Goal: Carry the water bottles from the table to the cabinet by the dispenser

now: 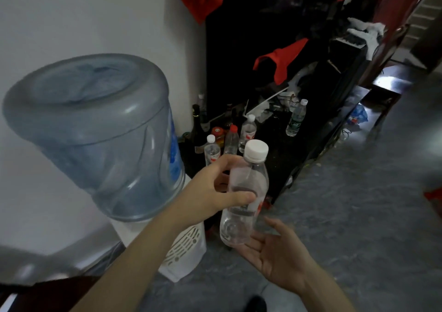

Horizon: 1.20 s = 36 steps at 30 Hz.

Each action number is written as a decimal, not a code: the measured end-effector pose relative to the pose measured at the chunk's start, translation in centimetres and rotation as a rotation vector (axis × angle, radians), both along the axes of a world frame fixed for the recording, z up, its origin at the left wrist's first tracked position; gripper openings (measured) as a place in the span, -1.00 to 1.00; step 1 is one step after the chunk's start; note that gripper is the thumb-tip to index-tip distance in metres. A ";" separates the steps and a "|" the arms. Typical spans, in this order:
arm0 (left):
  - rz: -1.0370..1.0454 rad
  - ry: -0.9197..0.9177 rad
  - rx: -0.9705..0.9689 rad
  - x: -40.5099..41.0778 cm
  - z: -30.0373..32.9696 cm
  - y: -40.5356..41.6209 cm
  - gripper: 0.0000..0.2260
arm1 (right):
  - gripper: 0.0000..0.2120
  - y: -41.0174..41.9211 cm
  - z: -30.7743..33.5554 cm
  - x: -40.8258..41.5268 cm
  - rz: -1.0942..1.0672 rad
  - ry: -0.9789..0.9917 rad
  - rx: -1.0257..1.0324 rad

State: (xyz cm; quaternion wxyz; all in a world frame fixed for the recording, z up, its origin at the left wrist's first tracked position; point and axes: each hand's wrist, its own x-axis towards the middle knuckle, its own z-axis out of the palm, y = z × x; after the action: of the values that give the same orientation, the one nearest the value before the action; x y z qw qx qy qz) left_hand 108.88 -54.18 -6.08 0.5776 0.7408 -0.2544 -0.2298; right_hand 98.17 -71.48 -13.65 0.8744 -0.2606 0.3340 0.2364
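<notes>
Gripping the water bottle (244, 197) in our left hand (210, 192), we kept our right hand (279, 254) spread beneath it; the cabinet (275, 154) stood at twelve o'clock, the dispenser (95, 134) at nine.

— What do you see of the person?

— Two bare forearms and two hands, nothing more. The left hand (210, 192) and the right hand (279, 256) wear no gloves, and I find no ring on the fingers that show.

— Any sleeves?

— None in view; both forearms are uncovered right down to the bottom edge of the picture. The wrists carry no watch or band either. The nails look short and plain.
</notes>
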 end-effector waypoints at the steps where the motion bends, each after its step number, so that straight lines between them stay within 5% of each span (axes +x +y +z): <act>1: 0.005 0.007 0.007 1.2 -0.4 -0.8 -0.52 | -0.43 -0.7 -0.3 1.0 0.003 0.005 -0.001; 9: 0.005 0.032 0.072 11.2 -4.9 -8.9 -0.44 | -0.43 -8.8 -5.6 11.5 -0.040 0.130 -0.037; 18: 0.084 0.021 0.167 19.3 -10.2 -18.2 -0.45 | -0.64 -18.7 -12.8 23.5 -0.060 0.274 -0.094; 32: 0.311 0.058 0.152 27.4 -22.7 -26.2 -0.46 | -0.66 -25.4 -23.3 36.4 -0.068 0.298 -0.339; 36: 0.400 0.061 0.167 28.1 -25.6 -27.9 -0.42 | -0.80 -25.8 -25.2 37.6 -0.147 0.297 -0.472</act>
State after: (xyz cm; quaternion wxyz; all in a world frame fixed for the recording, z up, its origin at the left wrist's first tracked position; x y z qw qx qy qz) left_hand 136.95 -82.10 -31.71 0.5556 0.8147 -0.0649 -0.1531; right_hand 135.74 -97.30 -38.83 0.7458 -0.3946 0.5222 0.1239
